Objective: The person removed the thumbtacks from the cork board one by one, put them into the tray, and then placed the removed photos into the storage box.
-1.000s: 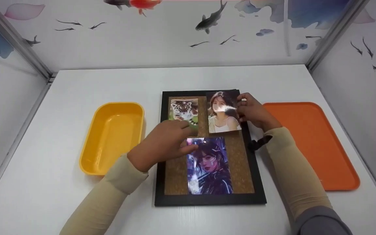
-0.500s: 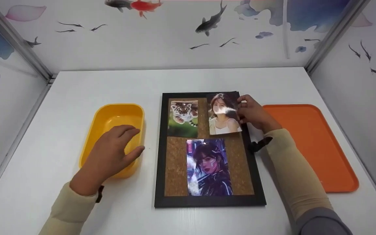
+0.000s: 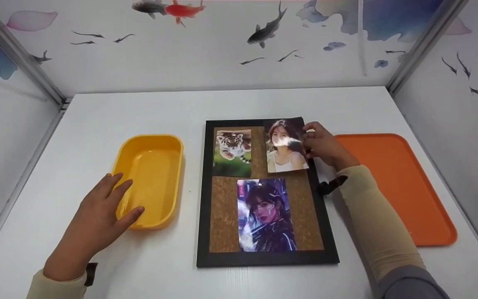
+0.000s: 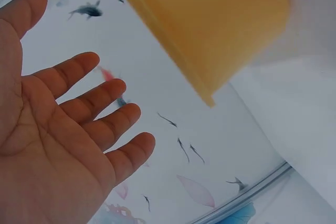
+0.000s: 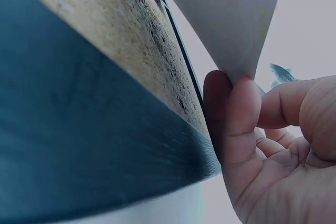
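Observation:
My right hand (image 3: 324, 145) pinches the right edge of a photo print of a dark-haired person in a white top (image 3: 284, 160). It lies over the upper right of a black-framed corkboard (image 3: 224, 211). In the right wrist view the photo's pale back (image 5: 231, 19) shows, its edge between thumb and fingers, tilted off the cork. A tiger cub photo (image 3: 231, 160), with a small pin near its top, is at upper left. Lower down hangs a purple cyberpunk-style portrait (image 3: 266, 220), also pinned. Fingers spread, my left hand (image 3: 93, 220) hovers at the left rim of a yellow basin (image 3: 149, 187), holding nothing.
An orange tray (image 3: 401, 187) lies right of the board, partly under my right forearm. A back wall (image 3: 206, 54) with painted fish closes off the white table (image 3: 139, 112), with side panels left and right.
My left hand has moved left and toward me, from over the tiger cub photo, across the basin, to its left side. My right hand keeps its pinch on the photo.

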Action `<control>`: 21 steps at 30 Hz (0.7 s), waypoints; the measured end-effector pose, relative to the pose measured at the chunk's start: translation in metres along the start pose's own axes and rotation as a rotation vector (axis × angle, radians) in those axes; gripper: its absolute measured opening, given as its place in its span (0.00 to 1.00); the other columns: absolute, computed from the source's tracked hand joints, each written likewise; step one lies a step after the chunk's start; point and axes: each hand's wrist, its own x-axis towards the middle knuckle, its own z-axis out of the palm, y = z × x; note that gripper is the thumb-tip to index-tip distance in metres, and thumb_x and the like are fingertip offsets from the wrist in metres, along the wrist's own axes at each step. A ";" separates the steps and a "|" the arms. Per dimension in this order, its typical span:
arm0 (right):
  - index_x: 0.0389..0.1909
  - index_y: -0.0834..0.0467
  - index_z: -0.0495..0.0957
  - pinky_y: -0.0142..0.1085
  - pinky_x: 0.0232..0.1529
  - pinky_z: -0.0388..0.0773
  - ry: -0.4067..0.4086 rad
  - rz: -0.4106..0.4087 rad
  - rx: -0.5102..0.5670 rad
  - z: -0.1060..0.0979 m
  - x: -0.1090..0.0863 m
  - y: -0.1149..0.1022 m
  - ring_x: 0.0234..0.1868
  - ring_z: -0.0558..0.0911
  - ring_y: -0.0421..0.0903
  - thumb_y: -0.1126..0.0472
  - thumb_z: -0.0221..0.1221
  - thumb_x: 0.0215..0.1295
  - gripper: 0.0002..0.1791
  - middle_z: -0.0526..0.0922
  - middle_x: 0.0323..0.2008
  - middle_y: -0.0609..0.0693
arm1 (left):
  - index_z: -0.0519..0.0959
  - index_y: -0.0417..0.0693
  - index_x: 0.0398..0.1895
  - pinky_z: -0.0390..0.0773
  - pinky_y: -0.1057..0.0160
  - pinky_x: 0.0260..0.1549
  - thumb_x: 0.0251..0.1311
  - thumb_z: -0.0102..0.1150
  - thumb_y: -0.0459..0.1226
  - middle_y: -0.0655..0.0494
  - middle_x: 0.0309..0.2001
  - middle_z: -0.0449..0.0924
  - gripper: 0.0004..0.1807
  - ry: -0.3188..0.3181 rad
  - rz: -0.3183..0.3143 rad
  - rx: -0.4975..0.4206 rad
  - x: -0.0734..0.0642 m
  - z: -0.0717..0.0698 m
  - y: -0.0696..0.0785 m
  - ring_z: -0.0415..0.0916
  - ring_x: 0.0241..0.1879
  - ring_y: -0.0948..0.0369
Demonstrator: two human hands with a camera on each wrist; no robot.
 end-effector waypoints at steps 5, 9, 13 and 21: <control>0.55 0.55 0.56 0.34 0.24 0.76 -0.004 -0.003 0.016 0.001 -0.001 -0.002 0.25 0.73 0.45 0.73 0.47 0.69 0.19 0.69 0.35 0.53 | 0.66 0.32 0.70 0.59 0.30 0.60 0.63 0.62 0.57 0.32 0.71 0.59 0.44 -0.048 -0.029 0.021 -0.005 0.009 -0.012 0.52 0.71 0.34; 0.54 0.55 0.56 0.34 0.24 0.75 -0.012 -0.010 0.039 0.002 -0.003 -0.005 0.25 0.73 0.45 0.74 0.48 0.69 0.19 0.69 0.36 0.52 | 0.59 0.32 0.74 0.53 0.29 0.62 0.64 0.57 0.60 0.34 0.75 0.52 0.49 -0.092 -0.053 0.034 -0.007 0.016 -0.018 0.44 0.75 0.37; 0.54 0.56 0.56 0.34 0.23 0.75 -0.010 -0.017 0.041 0.004 -0.005 -0.009 0.25 0.73 0.45 0.74 0.48 0.68 0.19 0.69 0.36 0.53 | 0.53 0.33 0.76 0.47 0.29 0.65 0.64 0.54 0.63 0.38 0.78 0.44 0.52 -0.134 -0.082 0.038 -0.006 0.022 -0.023 0.36 0.77 0.41; 0.56 0.56 0.56 0.35 0.23 0.75 -0.021 -0.027 0.044 0.005 -0.010 -0.016 0.24 0.73 0.46 0.74 0.48 0.69 0.20 0.68 0.34 0.53 | 0.52 0.35 0.77 0.45 0.30 0.66 0.65 0.52 0.63 0.39 0.78 0.43 0.52 -0.116 -0.100 0.057 -0.008 0.032 -0.029 0.35 0.77 0.42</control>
